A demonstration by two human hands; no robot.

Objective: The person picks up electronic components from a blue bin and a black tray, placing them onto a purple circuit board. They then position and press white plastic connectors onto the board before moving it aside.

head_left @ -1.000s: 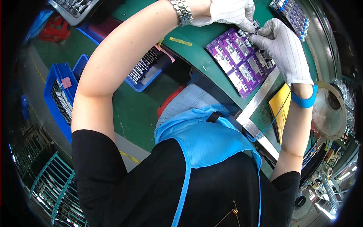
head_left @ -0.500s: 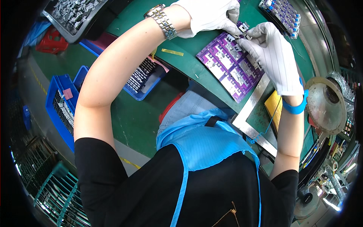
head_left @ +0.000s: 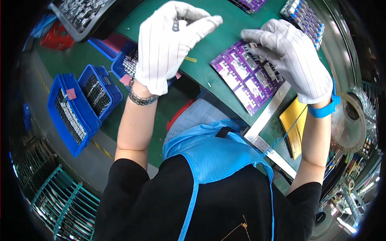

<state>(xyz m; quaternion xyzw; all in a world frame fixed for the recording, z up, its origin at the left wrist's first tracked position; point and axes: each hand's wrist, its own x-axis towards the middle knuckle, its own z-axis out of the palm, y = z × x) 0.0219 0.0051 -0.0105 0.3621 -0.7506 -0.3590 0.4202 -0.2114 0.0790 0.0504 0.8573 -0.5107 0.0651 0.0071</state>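
My left hand (head_left: 167, 46), in a white striped glove, is raised at the table's near left edge, its fingers curled and thumb and forefinger close together. A small dark grey piece (head_left: 175, 25) shows in the hollow of this hand; its kind is unclear. My right hand (head_left: 295, 60), gloved too, hovers over the far right part of a purple circuit board panel (head_left: 245, 82), forefinger and thumb apart. Silver metal parts sit in rows on the panel, which lies tilted on the green table (head_left: 201, 66).
Another purple panel (head_left: 251, 5) lies at the far edge, beside a stack of boards with blue parts (head_left: 303, 22). Blue bins (head_left: 72, 116) of small parts stand at left, below a black tray (head_left: 80, 30) of metal pieces. A yellow pad (head_left: 291, 124) and blue coiled cord (head_left: 277, 142) are near right.
My left hand has pulled back from the panel toward the left. My right hand stays over the panel, its fingers now more spread. The purple panel sits slightly lower in view.
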